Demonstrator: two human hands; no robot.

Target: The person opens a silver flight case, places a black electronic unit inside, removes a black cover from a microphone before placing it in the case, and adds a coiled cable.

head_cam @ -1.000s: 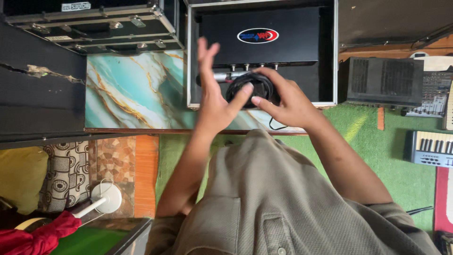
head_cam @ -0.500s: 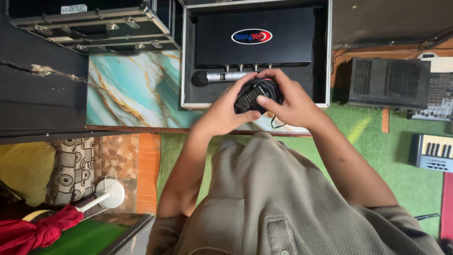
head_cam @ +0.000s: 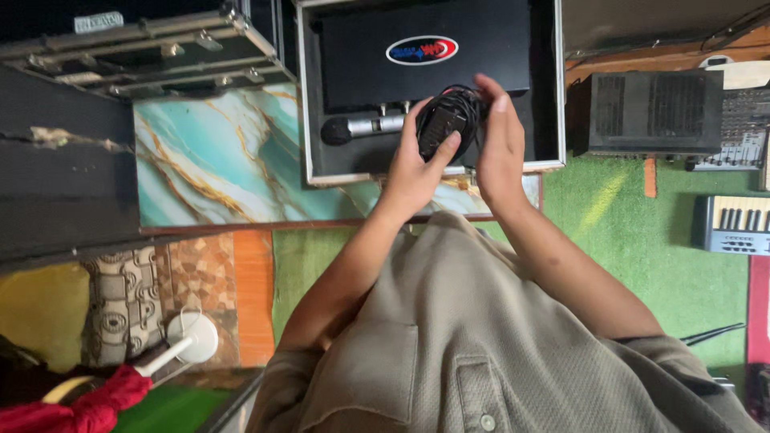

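Both my hands hold a black power adapter wrapped in its coiled black cable (head_cam: pixel 447 119), just above an open metal-edged case (head_cam: pixel 305 120). My left hand (head_cam: pixel 411 175) grips the bundle from the left, thumb on its front. My right hand (head_cam: pixel 499 148) cups its right side with the fingers upright. Inside the case lie a silver-and-black microphone (head_cam: pixel 361 128), left of the bundle, and a flat black unit with an oval label (head_cam: pixel 377 72) behind it.
The case rests on a turquoise marbled surface (head_cam: pixel 216 160). A second metal case (head_cam: pixel 144 52) stands at the upper left. On the green carpet (head_cam: pixel 642 240) to the right are a black amplifier (head_cam: pixel 646 112), a mixer (head_cam: pixel 738 136) and a small keyboard (head_cam: pixel 734 224). Red cloth (head_cam: pixel 88 405) lies at the lower left.
My left hand, fingers spread a second ago, has closed onto the cable bundle. Both hands have turned the bundle more upright and raised it slightly; the microphone has come into view.
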